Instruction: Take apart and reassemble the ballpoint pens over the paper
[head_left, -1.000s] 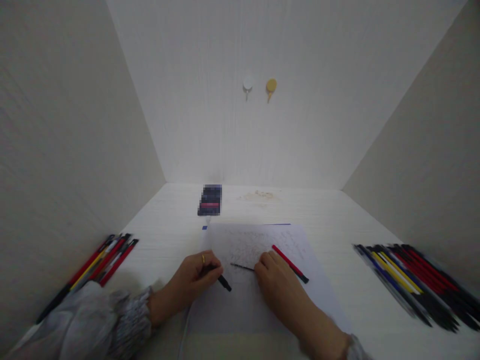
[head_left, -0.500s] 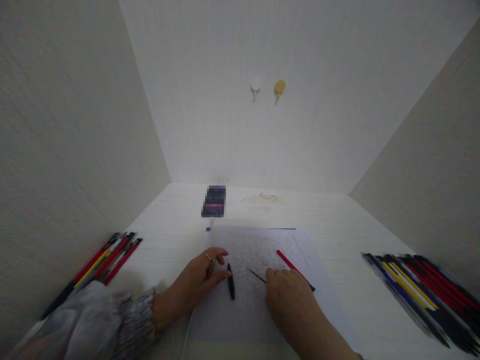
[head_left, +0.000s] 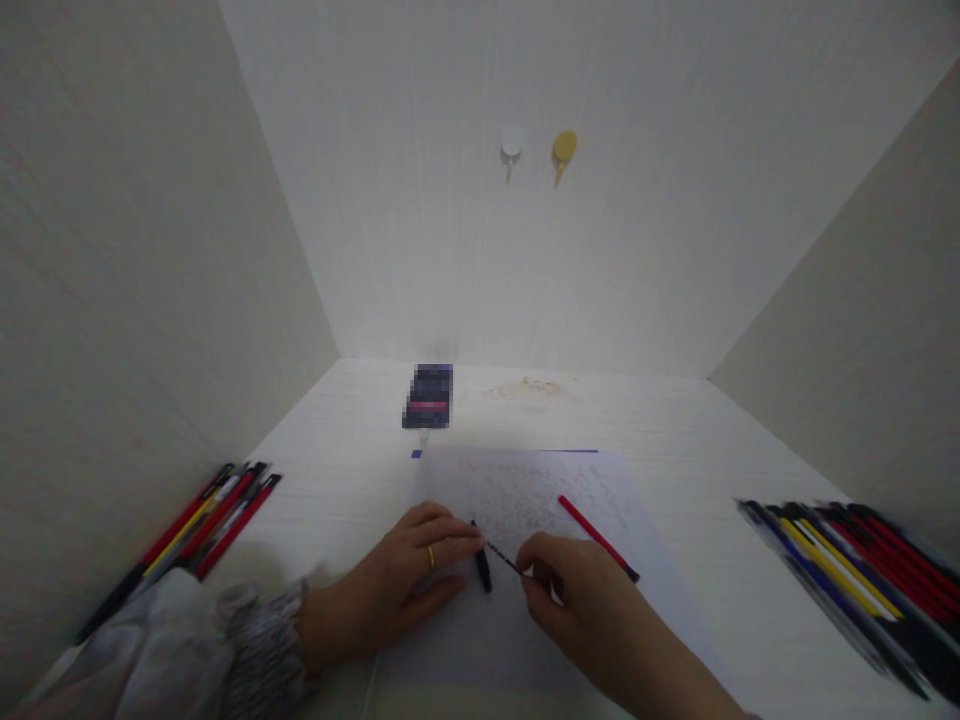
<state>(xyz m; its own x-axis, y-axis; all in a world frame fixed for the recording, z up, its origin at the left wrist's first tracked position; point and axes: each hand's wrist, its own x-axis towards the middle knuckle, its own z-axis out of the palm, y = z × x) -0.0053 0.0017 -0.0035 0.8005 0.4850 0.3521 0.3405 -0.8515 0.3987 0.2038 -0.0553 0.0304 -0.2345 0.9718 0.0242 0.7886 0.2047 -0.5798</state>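
Observation:
My left hand (head_left: 409,560) lies over the left of a written-on paper sheet (head_left: 487,650), fingers stretched out and thumb apart. A yellow ring is on one finger. Its fingertips reach the far end of a thin, dark, speckled rod (head_left: 501,554); whether they press on it I cannot tell. In a pinch, my right hand (head_left: 574,585) grips the near end of this rod, just above the paper. Between the hands lies a short black pen piece (head_left: 484,565), close to the left fingertips. A red pen barrel (head_left: 596,535) with a black end rests slanted beyond my right hand.
Several pens (head_left: 202,520) lie against the left wall, and a larger row of pens (head_left: 847,570) lies at the right. A pixelated dark phone-like object (head_left: 429,397) sits behind the paper. A white hook (head_left: 511,145) and a yellow hook (head_left: 564,150) hang on the back wall.
My left hand has stretched its fingers rightward to the rod's far end. The black piece has shifted slightly right in view. My right hand has turned, showing its pinch on the rod.

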